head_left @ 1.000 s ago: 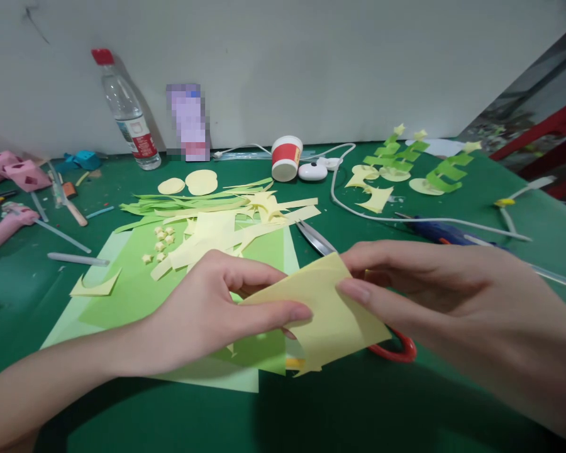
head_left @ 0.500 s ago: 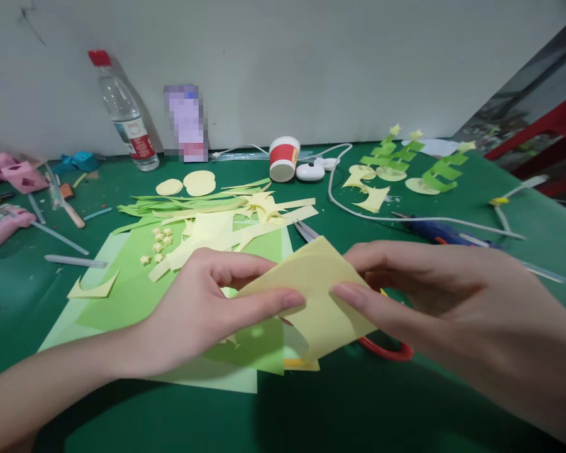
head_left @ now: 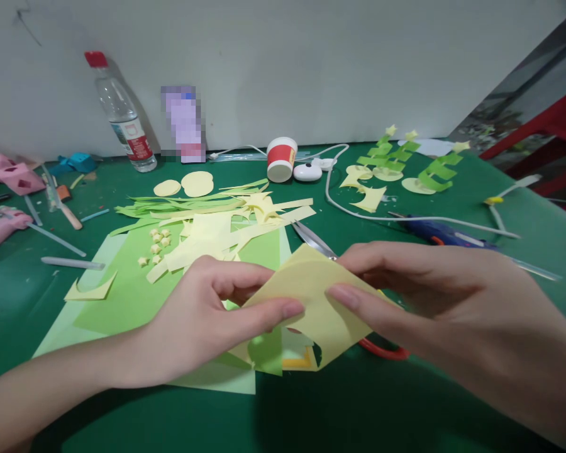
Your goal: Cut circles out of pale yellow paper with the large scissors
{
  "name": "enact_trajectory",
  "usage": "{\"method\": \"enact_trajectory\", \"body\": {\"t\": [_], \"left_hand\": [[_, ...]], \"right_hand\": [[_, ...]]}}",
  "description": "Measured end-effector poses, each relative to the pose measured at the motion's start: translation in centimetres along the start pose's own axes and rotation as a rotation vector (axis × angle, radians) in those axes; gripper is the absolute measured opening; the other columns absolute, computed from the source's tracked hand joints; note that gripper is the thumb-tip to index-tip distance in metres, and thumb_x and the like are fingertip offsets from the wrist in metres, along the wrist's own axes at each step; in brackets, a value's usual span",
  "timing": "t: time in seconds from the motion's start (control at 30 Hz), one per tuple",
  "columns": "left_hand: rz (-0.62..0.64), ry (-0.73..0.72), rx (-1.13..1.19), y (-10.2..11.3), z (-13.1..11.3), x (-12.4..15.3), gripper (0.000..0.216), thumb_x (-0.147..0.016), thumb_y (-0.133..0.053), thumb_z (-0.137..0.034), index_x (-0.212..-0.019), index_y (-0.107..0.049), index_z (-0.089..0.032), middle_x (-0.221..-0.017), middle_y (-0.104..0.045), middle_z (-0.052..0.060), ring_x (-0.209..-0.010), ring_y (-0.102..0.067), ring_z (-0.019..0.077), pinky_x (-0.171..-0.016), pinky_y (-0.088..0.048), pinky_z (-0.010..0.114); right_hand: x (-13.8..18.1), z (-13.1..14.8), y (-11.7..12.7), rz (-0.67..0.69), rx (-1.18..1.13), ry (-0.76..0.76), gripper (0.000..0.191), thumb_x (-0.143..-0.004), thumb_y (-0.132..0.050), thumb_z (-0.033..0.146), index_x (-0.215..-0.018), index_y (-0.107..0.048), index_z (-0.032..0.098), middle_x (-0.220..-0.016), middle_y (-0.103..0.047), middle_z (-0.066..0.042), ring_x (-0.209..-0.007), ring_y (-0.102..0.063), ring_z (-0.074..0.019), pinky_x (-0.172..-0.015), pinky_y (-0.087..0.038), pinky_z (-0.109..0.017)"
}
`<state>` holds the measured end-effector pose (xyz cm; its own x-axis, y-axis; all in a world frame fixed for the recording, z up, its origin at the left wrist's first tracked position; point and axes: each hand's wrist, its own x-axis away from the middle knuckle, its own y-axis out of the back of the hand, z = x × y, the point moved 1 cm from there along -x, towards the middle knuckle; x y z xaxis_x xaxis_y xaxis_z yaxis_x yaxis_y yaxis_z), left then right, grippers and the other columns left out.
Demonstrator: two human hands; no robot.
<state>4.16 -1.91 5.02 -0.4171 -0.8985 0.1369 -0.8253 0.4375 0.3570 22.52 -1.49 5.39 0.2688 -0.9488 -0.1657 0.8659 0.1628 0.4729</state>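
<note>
Both hands grip one pale yellow paper sheet a little above the green table. My left hand pinches its left edge between thumb and fingers. My right hand pinches its right side, thumb on top. The sheet bends upward in the middle, and its lower edge shows a cut-out notch. Under it lie green paper sheets and red-handled scissors, whose blades stick out behind the yellow sheet.
Yellow and green strips, small stars and discs lie behind the hands. A water bottle, a red-and-white cup and a white cable stand farther back. Green paper trees are right, a blue glue gun nearer, pink pieces left.
The yellow sheet has turned and bowed upward between my hands, and its lower edge with the cut-out now shows. Both hands kept their grip and shifted slightly left.
</note>
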Motion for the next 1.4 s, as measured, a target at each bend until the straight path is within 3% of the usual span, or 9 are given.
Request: {"method": "enact_trajectory", "body": {"t": [0.2, 0.3, 0.4, 0.57, 0.7, 0.9, 1.07, 1.27, 1.4], "left_hand": [[0.012, -0.005, 0.003, 0.0, 0.1, 0.0, 0.022, -0.077, -0.061, -0.037, -0.069, -0.068, -0.018, -0.057, -0.061, -0.001, -0.048, -0.049, 0.0089, -0.040, -0.036, 0.016], [0.024, -0.115, 0.018, 0.1, 0.0, -0.1, 0.016, -0.078, -0.061, -0.034, -0.078, -0.071, -0.022, -0.065, -0.066, -0.002, -0.053, -0.055, 0.0092, -0.045, -0.040, 0.015], [-0.042, -0.256, 0.023, 0.6, -0.3, -0.2, 0.021, -0.084, -0.053, -0.034, -0.087, -0.070, -0.023, -0.075, -0.068, -0.001, -0.063, -0.059, 0.0107, -0.052, -0.045, 0.016], [-0.105, -0.398, -0.082, 1.2, -0.4, -0.4, 0.011, -0.082, -0.058, -0.022, -0.084, -0.069, -0.022, -0.079, -0.067, -0.002, -0.071, -0.059, 0.0085, -0.063, -0.047, 0.015], [-0.129, -0.376, -0.117, 1.0, -0.3, -0.5, 0.009, -0.079, -0.060, -0.017, -0.078, -0.068, -0.021, -0.072, -0.065, -0.004, -0.065, -0.058, 0.0071, -0.058, -0.047, 0.014], [-0.229, -0.376, -0.063, 0.9, -0.2, -0.4, 0.008, -0.077, -0.062, -0.018, -0.074, -0.069, -0.021, -0.069, -0.067, -0.004, -0.057, -0.059, 0.0066, -0.050, -0.048, 0.012], [-0.318, -0.381, -0.019, 1.4, 0.0, -0.3, 0.008, -0.078, -0.062, -0.021, -0.078, -0.070, -0.022, -0.071, -0.069, -0.003, -0.053, -0.059, 0.0065, -0.048, -0.049, 0.012], [-0.117, -0.222, 0.003, 1.1, 0.0, -0.5, 0.013, -0.069, -0.070, -0.030, -0.073, -0.069, -0.017, -0.063, -0.065, 0.000, -0.052, -0.054, 0.0086, -0.043, -0.044, 0.015], [-0.076, -0.114, -0.019, 0.8, 0.0, -0.5, 0.029, -0.072, -0.067, -0.029, -0.050, -0.058, -0.012, -0.044, -0.054, -0.003, -0.040, -0.038, 0.0030, -0.034, -0.030, 0.012]], "right_hand": [[-0.1, 0.0, 0.2, 0.000, -0.031, -0.007, 0.010, -0.069, -0.062, 0.028, -0.061, -0.060, 0.024, -0.054, -0.063, 0.000, -0.044, -0.054, -0.0132, -0.034, -0.042, -0.021], [-0.1, 0.0, 0.2, 0.045, -0.033, -0.007, 0.011, -0.072, -0.060, 0.029, -0.062, -0.059, 0.024, -0.054, -0.062, 0.001, -0.043, -0.051, -0.0115, -0.033, -0.041, -0.019], [0.0, 0.0, 0.2, 0.130, -0.045, -0.023, 0.015, -0.076, -0.056, 0.029, -0.063, -0.059, 0.023, -0.053, -0.059, 0.002, -0.041, -0.048, -0.0098, -0.033, -0.038, -0.019], [0.4, 0.0, -0.4, 0.161, 0.018, -0.015, 0.013, -0.076, -0.055, 0.024, -0.064, -0.060, 0.023, -0.055, -0.060, 0.004, -0.047, -0.050, -0.0089, -0.040, -0.038, -0.018], [0.3, -0.3, -0.7, 0.123, 0.037, 0.028, 0.010, -0.075, -0.056, 0.024, -0.066, -0.061, 0.023, -0.057, -0.061, 0.004, -0.049, -0.051, -0.0096, -0.042, -0.039, -0.019], [0.1, -0.2, -0.4, 0.123, -0.025, -0.051, 0.014, -0.072, -0.060, 0.031, -0.061, -0.064, 0.023, -0.049, -0.057, 0.005, -0.037, -0.042, -0.0075, -0.030, -0.030, -0.018], [0.1, -0.5, -0.2, 0.069, -0.087, -0.070, 0.026, -0.074, -0.059, 0.033, -0.051, -0.060, 0.020, -0.047, -0.054, 0.002, -0.043, -0.048, -0.0117, -0.035, -0.037, -0.020], [-0.1, -0.5, -0.2, 0.041, -0.057, -0.040, 0.026, -0.070, -0.060, 0.032, -0.048, -0.062, 0.019, -0.044, -0.054, 0.000, -0.040, -0.043, -0.0118, -0.034, -0.035, -0.021], [-0.3, -0.6, -0.1, 0.020, -0.027, -0.017, 0.029, -0.070, -0.059, 0.032, -0.045, -0.062, 0.018, -0.039, -0.049, 0.001, -0.037, -0.036, -0.0106, -0.033, -0.032, -0.021]]}}
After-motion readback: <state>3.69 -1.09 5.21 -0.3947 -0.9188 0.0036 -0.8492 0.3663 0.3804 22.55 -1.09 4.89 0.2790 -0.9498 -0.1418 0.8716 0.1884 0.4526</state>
